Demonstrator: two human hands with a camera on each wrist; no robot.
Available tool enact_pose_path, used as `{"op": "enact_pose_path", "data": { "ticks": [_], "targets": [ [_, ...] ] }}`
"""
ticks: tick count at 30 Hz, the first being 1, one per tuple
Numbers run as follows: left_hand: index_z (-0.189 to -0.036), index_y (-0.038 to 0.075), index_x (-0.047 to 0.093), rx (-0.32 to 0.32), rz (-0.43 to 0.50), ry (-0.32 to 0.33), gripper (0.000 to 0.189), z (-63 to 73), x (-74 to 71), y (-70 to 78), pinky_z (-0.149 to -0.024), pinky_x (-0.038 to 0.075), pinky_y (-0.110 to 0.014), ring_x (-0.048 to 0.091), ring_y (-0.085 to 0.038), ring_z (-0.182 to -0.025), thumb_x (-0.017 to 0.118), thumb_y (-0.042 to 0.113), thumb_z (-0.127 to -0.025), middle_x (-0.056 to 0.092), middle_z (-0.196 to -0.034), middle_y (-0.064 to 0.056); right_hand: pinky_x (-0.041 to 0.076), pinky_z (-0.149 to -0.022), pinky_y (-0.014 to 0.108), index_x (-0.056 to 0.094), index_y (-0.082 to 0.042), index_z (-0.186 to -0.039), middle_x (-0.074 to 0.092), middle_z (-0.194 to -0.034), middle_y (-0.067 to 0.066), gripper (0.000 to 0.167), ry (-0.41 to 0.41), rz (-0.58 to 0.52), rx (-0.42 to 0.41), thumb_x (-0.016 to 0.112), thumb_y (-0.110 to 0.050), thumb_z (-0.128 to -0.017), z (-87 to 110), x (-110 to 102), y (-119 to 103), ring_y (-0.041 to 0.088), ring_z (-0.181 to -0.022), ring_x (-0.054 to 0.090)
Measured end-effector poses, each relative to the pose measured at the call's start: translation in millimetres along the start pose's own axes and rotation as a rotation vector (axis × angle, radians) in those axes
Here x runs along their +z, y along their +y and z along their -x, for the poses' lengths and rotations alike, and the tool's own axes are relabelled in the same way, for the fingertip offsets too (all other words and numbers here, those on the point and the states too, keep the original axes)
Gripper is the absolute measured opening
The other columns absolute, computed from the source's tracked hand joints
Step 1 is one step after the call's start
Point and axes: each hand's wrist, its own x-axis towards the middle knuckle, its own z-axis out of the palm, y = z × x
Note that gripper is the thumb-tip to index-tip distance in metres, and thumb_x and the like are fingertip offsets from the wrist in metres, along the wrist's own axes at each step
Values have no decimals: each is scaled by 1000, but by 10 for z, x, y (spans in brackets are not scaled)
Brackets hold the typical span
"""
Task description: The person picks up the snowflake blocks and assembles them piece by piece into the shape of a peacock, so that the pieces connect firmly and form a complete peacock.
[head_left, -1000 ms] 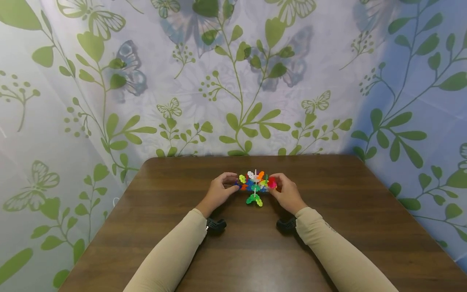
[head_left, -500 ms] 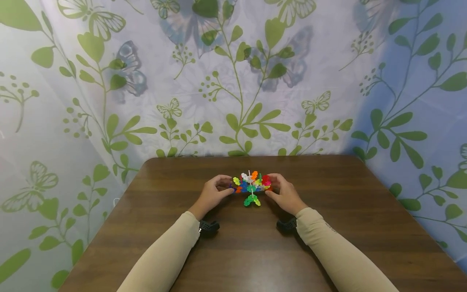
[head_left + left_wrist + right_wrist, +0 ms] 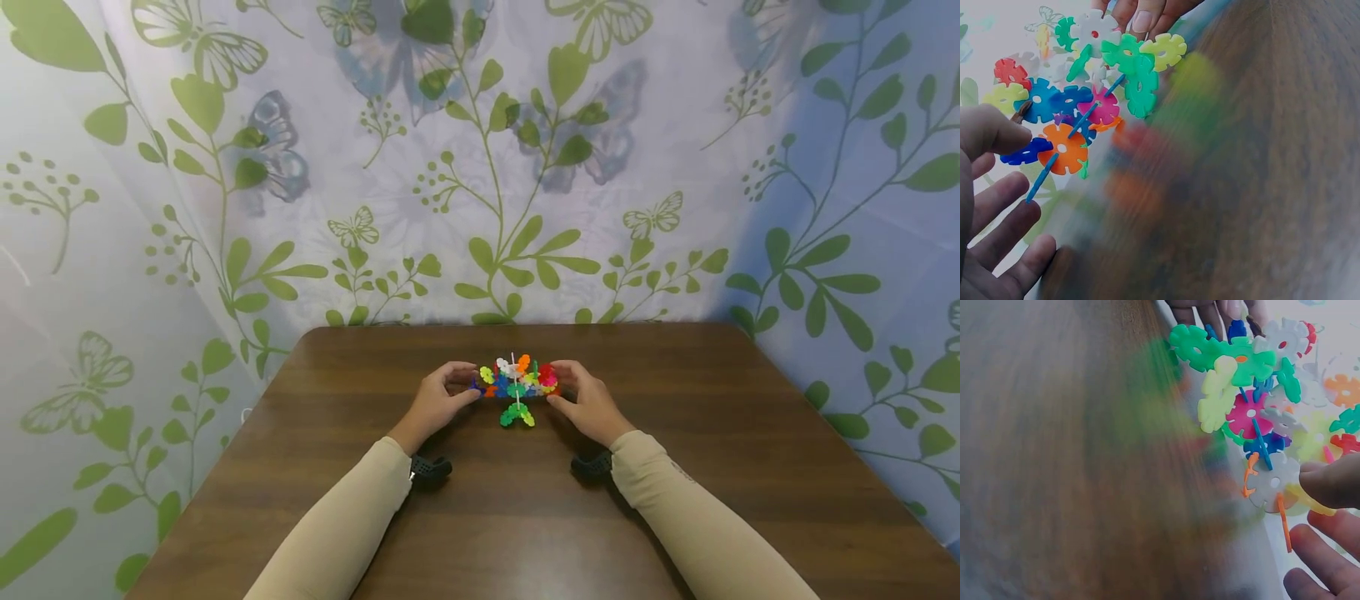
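A colourful model of interlocking plastic snowflake discs (image 3: 516, 388) stands low over the brown table, between both hands. Its discs are blue, green, white, orange, red, pink and yellow. My left hand (image 3: 437, 400) holds its left end; in the left wrist view the thumb (image 3: 1007, 130) meets the dark blue disc (image 3: 1027, 152), and the other fingers curve below beside the orange disc (image 3: 1063, 149). On the opposite end, my right hand (image 3: 591, 402) holds it with the thumb (image 3: 1335, 481) against a yellow disc (image 3: 1311, 499) beside a white disc (image 3: 1274, 482). The model partly hides fingertips.
The wooden table (image 3: 487, 517) extends around the model, its glossy top reflecting the discs. Behind it hangs a curtain (image 3: 420, 183) printed with green leaves and butterflies. Dark wrist straps (image 3: 431, 469) sit by the beige sleeves (image 3: 330, 517).
The model has shifted slightly left, and my left hand has moved left with it. My right hand stays almost in place, its fingers slightly nearer the model's right end. The last half second shows little movement.
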Motion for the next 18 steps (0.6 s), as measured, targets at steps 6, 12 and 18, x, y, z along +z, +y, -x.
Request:
{"op": "enact_pose_path", "data": {
  "ticks": [6, 12, 18],
  "targets": [
    [-142, 0, 57, 7, -1, -53, 52, -51, 10, -35, -96, 54, -54, 62, -37, -124, 78, 1, -95, 65, -136, -18, 49, -104, 58, 52, -2, -143, 64, -136, 19, 57, -13, 20, 25, 81, -1, -93, -6, -42, 18, 39, -120, 64],
    [-151, 1, 48, 1, 1, -182, 64, -102, -148, -77, -101, 50, -60, 48, -44, -138, 75, -5, -93, 50, -151, -27, 44, -107, 62, 47, 2, -148, 56, -146, 22, 66, -88, 41, 8, 82, -4, -93, 32, -198, 41, 44, -129, 57],
    [-155, 8, 46, -69, -203, -231, 63, -191, -624, -118, -111, 40, -61, 39, -41, -146, 74, 6, -99, 45, -158, -20, 37, -109, 69, 41, -4, -156, 45, -156, 23, 75, -203, 89, 35, 82, -24, -96, 24, -585, 92, 51, -138, 46]
  ]
}}
